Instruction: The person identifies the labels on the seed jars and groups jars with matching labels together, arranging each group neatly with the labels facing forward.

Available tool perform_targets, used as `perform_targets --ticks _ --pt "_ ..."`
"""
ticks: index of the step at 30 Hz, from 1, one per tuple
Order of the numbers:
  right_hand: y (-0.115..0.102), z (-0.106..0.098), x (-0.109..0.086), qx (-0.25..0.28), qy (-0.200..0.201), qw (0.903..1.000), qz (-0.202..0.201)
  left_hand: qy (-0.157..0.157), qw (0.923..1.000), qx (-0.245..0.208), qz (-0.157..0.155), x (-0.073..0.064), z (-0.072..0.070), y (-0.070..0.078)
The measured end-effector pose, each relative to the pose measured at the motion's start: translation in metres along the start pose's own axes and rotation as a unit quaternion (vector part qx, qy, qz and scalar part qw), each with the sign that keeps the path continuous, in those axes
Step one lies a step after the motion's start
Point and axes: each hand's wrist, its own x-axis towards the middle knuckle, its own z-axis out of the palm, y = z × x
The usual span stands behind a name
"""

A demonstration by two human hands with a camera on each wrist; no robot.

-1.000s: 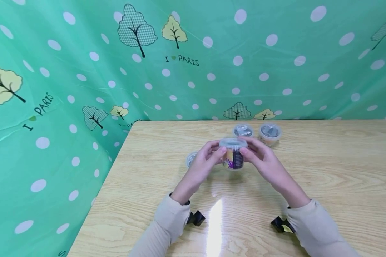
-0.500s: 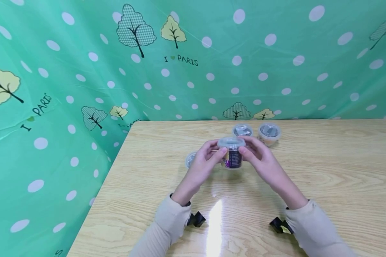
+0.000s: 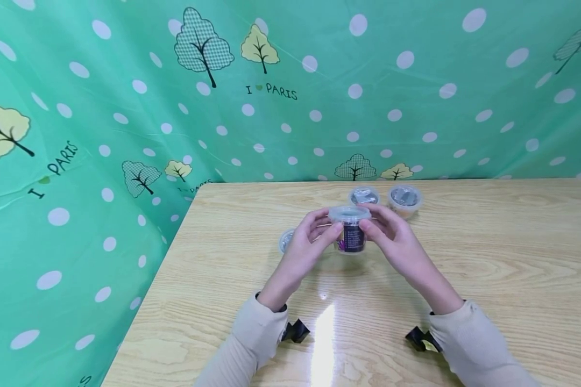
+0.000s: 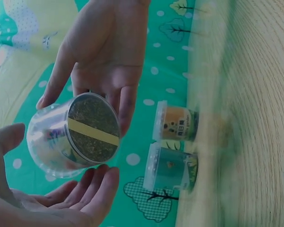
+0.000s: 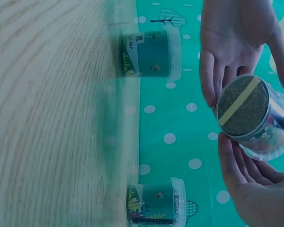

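A clear plastic tub (image 3: 350, 230) with a translucent lid is held between both hands above the table. Its label shows a dark purple panel with small white print. In the left wrist view the tub's underside (image 4: 93, 127) shows dark brown, soil-like contents crossed by a yellow strip. My left hand (image 3: 311, 236) grips the tub's left side, thumb in front and fingers reaching round behind. On the opposite side my right hand (image 3: 392, 236) holds it the same way, thumb on the label. Part of another lidded tub (image 3: 285, 240) shows behind my left hand.
Two similar tubs, one with a silvery top (image 3: 365, 195) and one with an orange label (image 3: 403, 212), stand at the table's back edge. A green polka-dot cloth (image 3: 310, 107) hangs behind the wooden table (image 3: 503, 258). Black wrist mounts (image 3: 295, 330) protrude below the sleeves.
The tub has turned a little between the hands, so the dark printed panel faces front more fully and less of the orange part shows. Both hands stay nearly in place.
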Motion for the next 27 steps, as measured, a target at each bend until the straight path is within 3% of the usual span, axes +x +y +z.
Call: perform_targets --ticks 7,16,27 --pt "0.0024 0.0025 0.0005 -0.022 0.013 0.9997 0.001 0.002 1.0000 0.001 0.008 0.0002 0.0014 -0.0045" --pt "0.0018 0.0031 0.0000 -0.014 0.008 0.9999 0.002 0.010 0.9999 -0.003 0.002 0.0015 0.0009 -0.0047" --pt "0.0038 -0.0012 0.0011 0.030 -0.011 0.9995 0.000 0.003 0.9996 -0.026 -0.006 0.0017 -0.0015 -0.0025"
